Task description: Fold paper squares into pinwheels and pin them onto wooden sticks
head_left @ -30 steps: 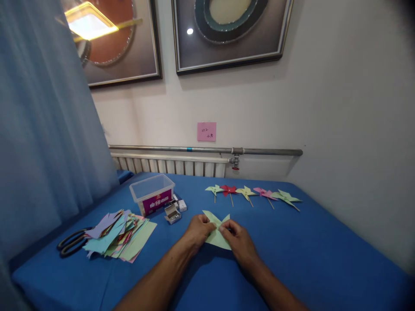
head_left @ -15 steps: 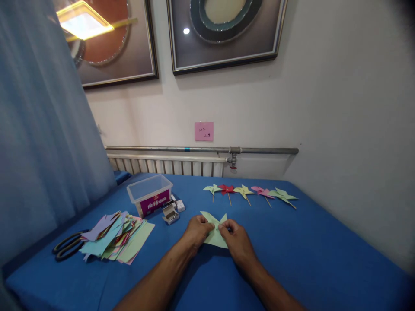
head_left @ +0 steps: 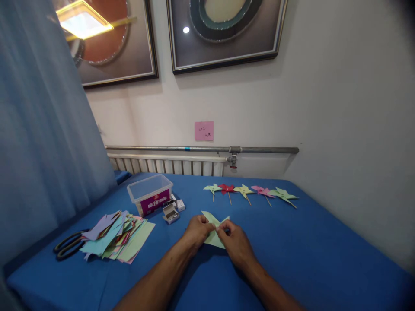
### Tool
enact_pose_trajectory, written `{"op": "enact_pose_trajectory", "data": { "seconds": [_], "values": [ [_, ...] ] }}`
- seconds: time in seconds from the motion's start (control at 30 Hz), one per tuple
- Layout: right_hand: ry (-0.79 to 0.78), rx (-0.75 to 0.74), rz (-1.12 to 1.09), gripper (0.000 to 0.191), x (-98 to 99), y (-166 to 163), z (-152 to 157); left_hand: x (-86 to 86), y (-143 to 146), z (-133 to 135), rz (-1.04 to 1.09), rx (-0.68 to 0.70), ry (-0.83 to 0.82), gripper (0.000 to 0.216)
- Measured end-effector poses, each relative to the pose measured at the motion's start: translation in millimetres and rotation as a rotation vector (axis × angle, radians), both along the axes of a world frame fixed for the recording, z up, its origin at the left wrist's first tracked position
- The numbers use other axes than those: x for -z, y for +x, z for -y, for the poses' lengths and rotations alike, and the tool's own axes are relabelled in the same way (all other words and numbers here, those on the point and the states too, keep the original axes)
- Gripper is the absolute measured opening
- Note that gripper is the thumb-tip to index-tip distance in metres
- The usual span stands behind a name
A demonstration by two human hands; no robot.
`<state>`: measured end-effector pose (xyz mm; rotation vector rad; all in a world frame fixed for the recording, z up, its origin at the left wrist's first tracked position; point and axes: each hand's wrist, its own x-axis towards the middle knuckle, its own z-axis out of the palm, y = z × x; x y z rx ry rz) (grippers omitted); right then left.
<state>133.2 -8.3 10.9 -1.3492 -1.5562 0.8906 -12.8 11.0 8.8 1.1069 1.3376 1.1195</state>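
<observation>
Both my hands pinch a light green paper pinwheel [head_left: 214, 240] held above the blue-covered table. My left hand [head_left: 197, 231] grips its left side, thumb near the centre. From the right, my right hand [head_left: 236, 239] is closed with its thumb and fingertips at the pinwheel's middle; whether a small pin is between them I cannot make out. Two paper points stick up beyond my fingers. No stick shows on this pinwheel.
Several finished pinwheels on sticks, one of them red [head_left: 227, 188], lie in a row behind. To the left are a clear plastic tub [head_left: 151, 188], small open box [head_left: 170, 214], coloured paper pile [head_left: 116, 237] and scissors [head_left: 68, 245]. A radiator [head_left: 168, 166] runs along the wall.
My right hand has shifted slightly left, its fingertips closer to my left thumb at the pinwheel's centre. The paper has turned a little; my left hand stays nearly in place.
</observation>
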Motion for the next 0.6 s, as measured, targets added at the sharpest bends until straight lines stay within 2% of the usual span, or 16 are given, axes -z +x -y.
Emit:
{"op": "enact_pose_trajectory", "data": {
  "seconds": [0.1, 0.17, 0.2, 0.3, 0.33, 0.47, 0.6],
  "values": [
    [0.013, -0.024, -0.042, 0.019, 1.5, 0, -1, -1.2, -1, 0, 0.038, 0.011, 0.007, 0.02],
    [0.024, -0.032, -0.162, 0.021, 3.9, 0, -3, -3.2, -3, 0, 0.096, 0.013, 0.004, 0.019],
    [0.02, -0.028, -0.247, 0.028, 5.3, 1, -5, -4.5, -3, 0, 0.131, 0.009, -0.004, 0.019],
    [-0.036, 0.009, -0.472, 0.063, 9.1, 1, -8, -8.4, -4, 0, 0.229, -0.008, -0.026, 0.017],
    [-0.071, 0.007, -0.51, 0.068, 10.0, 1, -9, -9.4, -4, 0, 0.25, -0.015, -0.031, 0.017],
    [-0.194, -0.09, -0.59, 0.052, 12.2, 0, -11, -11.3, -4, 0, 0.296, -0.02, -0.034, 0.016],
    [-0.192, -0.115, -0.617, 0.052, 14.8, -1, -14, -10.7, -4, 0, 0.274, -0.018, -0.026, 0.017]
  ]
}}
